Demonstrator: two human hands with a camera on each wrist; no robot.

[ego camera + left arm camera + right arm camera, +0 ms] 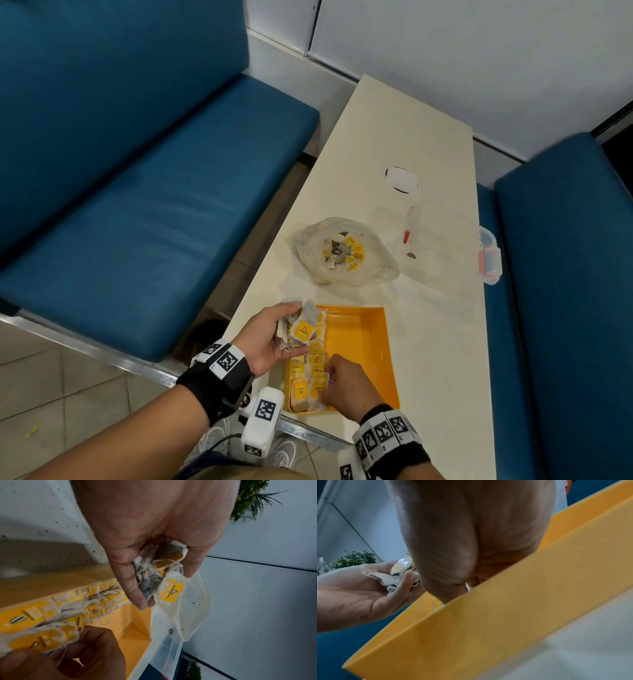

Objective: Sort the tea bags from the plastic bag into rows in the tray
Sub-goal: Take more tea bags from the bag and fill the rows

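Note:
A yellow tray (363,337) lies at the table's near edge, with rows of yellow-tagged tea bags (313,363) along its left side. My left hand (274,334) hovers over the tray's far left corner, palm up, and holds a bunch of tea bags (298,325) (161,574) in curled fingers. My right hand (346,383) reaches down into the near part of the tray, fingers curled on a tea bag (42,639) at the end of a row. The clear plastic bag (346,253) with more tea bags lies open behind the tray.
A clear lidded box (452,253) with a red clip stands to the right of the plastic bag. A white paper piece (401,180) lies farther back. Blue benches (154,192) flank the narrow cream table (442,359). The tray's right half is bare.

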